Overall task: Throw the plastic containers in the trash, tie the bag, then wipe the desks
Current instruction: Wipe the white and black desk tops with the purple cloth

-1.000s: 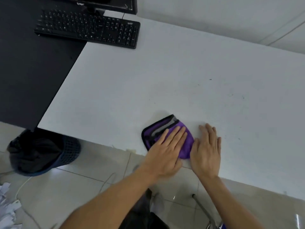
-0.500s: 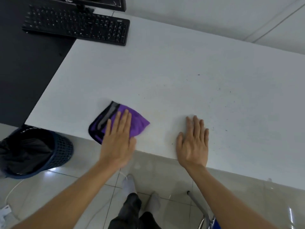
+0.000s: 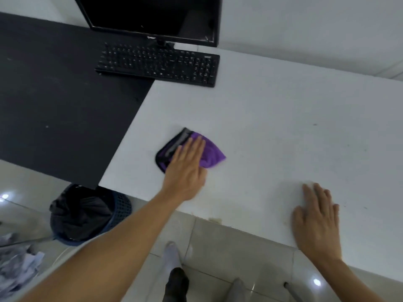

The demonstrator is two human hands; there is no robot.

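A purple cloth (image 3: 212, 154) with a black and grey edge lies on the white desk (image 3: 283, 127), a little in from its left end. My left hand (image 3: 185, 173) presses flat on the cloth, fingers stretched out and pointing away from me. My right hand (image 3: 316, 219) rests palm down on the bare white desk at its front edge, holding nothing. A dark blue mesh trash bin (image 3: 122, 209) stands on the floor under the desks' near corner, with a black bag (image 3: 80, 212) bunched together at its top. A black desk (image 3: 54, 105) adjoins the white one on the left.
A black keyboard (image 3: 159, 64) straddles the seam between the two desks at the back, below a dark monitor (image 3: 152, 16). Crumpled papers (image 3: 17, 264) lie on the tiled floor at lower left. My feet and a chair leg (image 3: 290, 288) show beneath the desk edge.
My left hand has slid the cloth leftward away from my right hand, then farther from the front edge. My right hand has stayed flat near the edge.
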